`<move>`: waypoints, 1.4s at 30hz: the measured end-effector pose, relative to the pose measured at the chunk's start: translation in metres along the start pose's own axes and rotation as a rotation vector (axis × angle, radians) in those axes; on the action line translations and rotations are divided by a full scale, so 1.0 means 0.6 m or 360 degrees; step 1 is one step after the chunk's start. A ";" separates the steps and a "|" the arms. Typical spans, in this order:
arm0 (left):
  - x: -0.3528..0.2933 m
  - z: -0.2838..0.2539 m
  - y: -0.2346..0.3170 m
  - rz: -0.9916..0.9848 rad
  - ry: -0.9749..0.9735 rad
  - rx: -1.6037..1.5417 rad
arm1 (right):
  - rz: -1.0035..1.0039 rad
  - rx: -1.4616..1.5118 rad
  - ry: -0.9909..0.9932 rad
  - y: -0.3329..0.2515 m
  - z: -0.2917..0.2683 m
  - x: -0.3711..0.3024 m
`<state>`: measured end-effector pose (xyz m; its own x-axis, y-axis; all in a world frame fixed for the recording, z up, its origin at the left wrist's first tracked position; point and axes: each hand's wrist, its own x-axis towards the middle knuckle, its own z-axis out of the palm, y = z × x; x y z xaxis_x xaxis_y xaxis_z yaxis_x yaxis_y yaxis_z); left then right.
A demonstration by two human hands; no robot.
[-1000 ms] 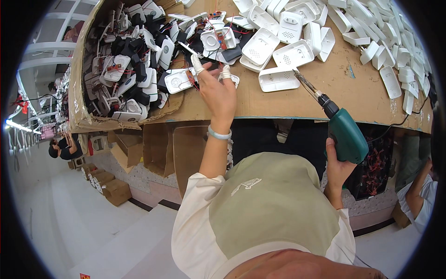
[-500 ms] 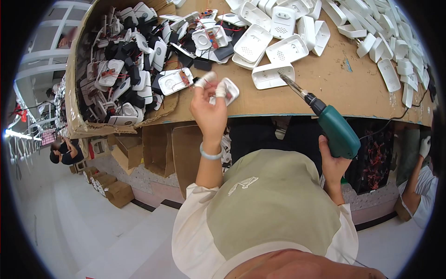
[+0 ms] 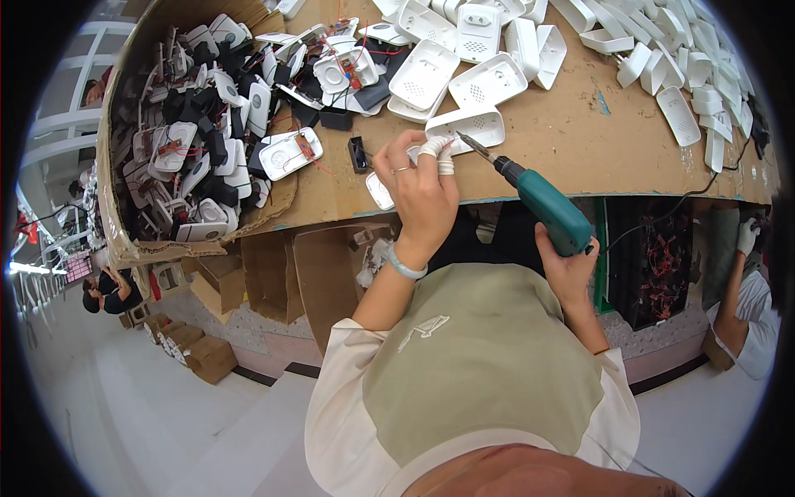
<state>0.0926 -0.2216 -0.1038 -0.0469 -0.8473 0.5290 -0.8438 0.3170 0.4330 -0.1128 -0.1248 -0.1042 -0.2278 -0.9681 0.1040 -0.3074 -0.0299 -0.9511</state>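
My right hand (image 3: 570, 269) grips the rear of a green soldering gun (image 3: 551, 207), whose metal tip points up and left into an open white plastic shell (image 3: 484, 126). My left hand (image 3: 421, 192), with white tape round some fingers, reaches to the left end of that shell. Its fingertips are drawn together close to the tip, with a bit of red between them that is too small to name. Partly behind this hand, a white cover (image 3: 379, 191) lies at the table's near edge. A small black rectangular part (image 3: 358, 155) lies left of the hand.
A cardboard box (image 3: 112, 178) at the left holds many white and black parts. A wired white cover (image 3: 290, 154) lies beside it. More white shells (image 3: 679, 116) are heaped far right on the cardboard-covered table (image 3: 571, 149). A black cord (image 3: 687, 203) trails right. Other people are at both sides.
My left hand has moved right, away from the white cover, to the shell at the tip. The soldering gun and my right hand have shifted slightly left. The black part is now visible.
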 end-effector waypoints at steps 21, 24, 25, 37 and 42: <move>0.005 0.032 -0.005 0.0035 0.0132 0.0299 | -0.0137 -0.0017 -0.0054 0.001 0.006 0.019; 0.007 0.029 -0.003 0.0029 0.0119 0.0311 | -0.0143 -0.0050 -0.0081 0.000 0.007 0.020; 0.008 0.028 -0.002 0.0031 0.0118 0.0308 | -0.0141 -0.0051 -0.0077 0.001 0.008 0.021; 0.009 0.028 -0.002 0.0029 0.0113 0.0354 | -0.0167 -0.0058 -0.0095 0.005 0.012 0.023; 0.007 0.029 -0.004 0.0029 0.0106 0.0351 | -0.0133 -0.0110 -0.0076 0.000 0.009 0.024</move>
<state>0.0850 -0.2330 -0.1151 -0.0338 -0.8098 0.5857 -0.9399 0.2250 0.2569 -0.1109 -0.1401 -0.1045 -0.1548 -0.9738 0.1663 -0.3867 -0.0952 -0.9173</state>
